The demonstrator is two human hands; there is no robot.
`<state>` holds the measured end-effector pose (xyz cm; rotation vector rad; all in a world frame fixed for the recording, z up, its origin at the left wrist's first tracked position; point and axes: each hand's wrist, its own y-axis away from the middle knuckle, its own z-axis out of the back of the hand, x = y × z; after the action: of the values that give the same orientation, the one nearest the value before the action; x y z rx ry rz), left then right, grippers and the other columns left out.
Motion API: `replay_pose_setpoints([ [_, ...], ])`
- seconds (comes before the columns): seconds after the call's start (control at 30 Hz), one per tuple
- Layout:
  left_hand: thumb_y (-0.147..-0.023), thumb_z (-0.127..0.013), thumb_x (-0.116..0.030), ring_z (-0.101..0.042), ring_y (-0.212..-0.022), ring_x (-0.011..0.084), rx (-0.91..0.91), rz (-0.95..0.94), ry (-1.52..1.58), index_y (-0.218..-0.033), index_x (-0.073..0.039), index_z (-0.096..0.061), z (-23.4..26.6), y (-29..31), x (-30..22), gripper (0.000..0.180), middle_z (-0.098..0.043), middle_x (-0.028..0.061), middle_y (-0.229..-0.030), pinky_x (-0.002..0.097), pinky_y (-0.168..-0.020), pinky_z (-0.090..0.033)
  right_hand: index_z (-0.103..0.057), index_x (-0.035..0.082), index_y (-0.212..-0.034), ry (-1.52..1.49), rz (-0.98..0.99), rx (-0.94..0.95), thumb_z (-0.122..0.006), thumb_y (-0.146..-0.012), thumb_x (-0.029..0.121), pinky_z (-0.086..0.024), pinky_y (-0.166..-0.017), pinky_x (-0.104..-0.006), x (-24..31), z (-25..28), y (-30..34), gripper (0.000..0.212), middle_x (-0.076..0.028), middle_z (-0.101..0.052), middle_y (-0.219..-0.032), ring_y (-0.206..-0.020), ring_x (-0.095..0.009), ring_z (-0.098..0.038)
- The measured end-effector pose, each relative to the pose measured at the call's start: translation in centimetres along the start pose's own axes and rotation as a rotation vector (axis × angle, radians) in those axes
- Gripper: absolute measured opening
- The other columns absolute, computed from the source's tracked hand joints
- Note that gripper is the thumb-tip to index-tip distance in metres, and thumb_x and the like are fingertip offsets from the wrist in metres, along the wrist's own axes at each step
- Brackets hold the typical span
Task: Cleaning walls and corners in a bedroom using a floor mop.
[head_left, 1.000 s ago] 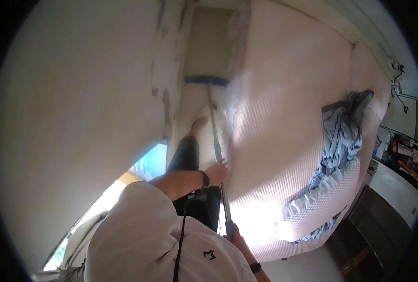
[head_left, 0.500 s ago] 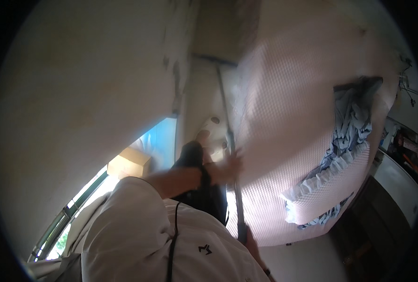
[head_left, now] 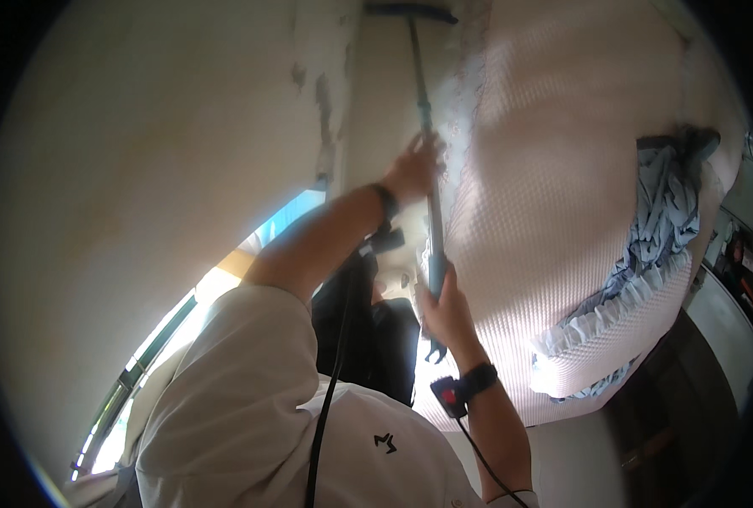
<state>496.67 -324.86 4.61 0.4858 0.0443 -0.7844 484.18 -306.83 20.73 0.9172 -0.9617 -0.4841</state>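
Between the wall and the bed runs a long pole with a wide, flat dark head [head_left: 419,72], a floor broom or mop by its shape. Its crosswise head lies at the far end of the narrow floor strip. Partway up the pole, my left hand [head_left: 413,171] is closed round it. My right hand [head_left: 448,311] grips the thicker bluish-grey part nearer me, with the hooked end of the pole sticking out below. Each wrist wears a dark band, and a small black box with a red spot hangs at the right one.
A bed with a pink quilted cover [head_left: 546,203] fills the right side, with crumpled grey-blue cloth [head_left: 660,203] and a frilled pillow [head_left: 617,339] on it. On the left rises a pale wall [head_left: 165,152] with peeling patches. A bright window [head_left: 152,356] is at lower left.
The pole has moved away from me, its head now farther along the floor strip. Both hands have moved forward with it, and the right hand has come up into fuller view.
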Motion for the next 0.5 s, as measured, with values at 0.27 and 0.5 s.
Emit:
replay_pose_setpoints([
  [0.27, -0.087, -0.057, -0.027, -0.036, -0.139, 0.0323, 0.065, -0.387, 0.143, -0.097, -0.014, -0.072, -5.2, 13.2, -15.5, 0.022, -0.06, 0.0093, -0.126, 0.0498, -0.119, -0.019, -0.014, -0.002, -0.146, 0.09, -0.175, 0.147, -0.056, -0.088, 0.015, -0.051, -0.077, -0.0581, -12.1, -3.7, 18.0, 0.074, -0.036, -0.064, -0.089, -0.082, -0.053, -0.063],
  [0.5, -0.08, -0.065, -0.032, -0.036, -0.138, 0.0331, 0.251, -0.439, 0.251, -0.103, -0.012, -0.069, -12.7, 27.2, -30.6, 0.031, -0.06, 0.0095, -0.121, 0.0534, -0.117, -0.02, -0.017, 0.0, -0.146, 0.161, -0.25, 0.224, -0.058, -0.087, 0.02, -0.052, -0.076, -0.0575, -25.2, -11.1, 32.3, 0.075, -0.033, -0.065, -0.09, -0.086, -0.052, -0.063],
])
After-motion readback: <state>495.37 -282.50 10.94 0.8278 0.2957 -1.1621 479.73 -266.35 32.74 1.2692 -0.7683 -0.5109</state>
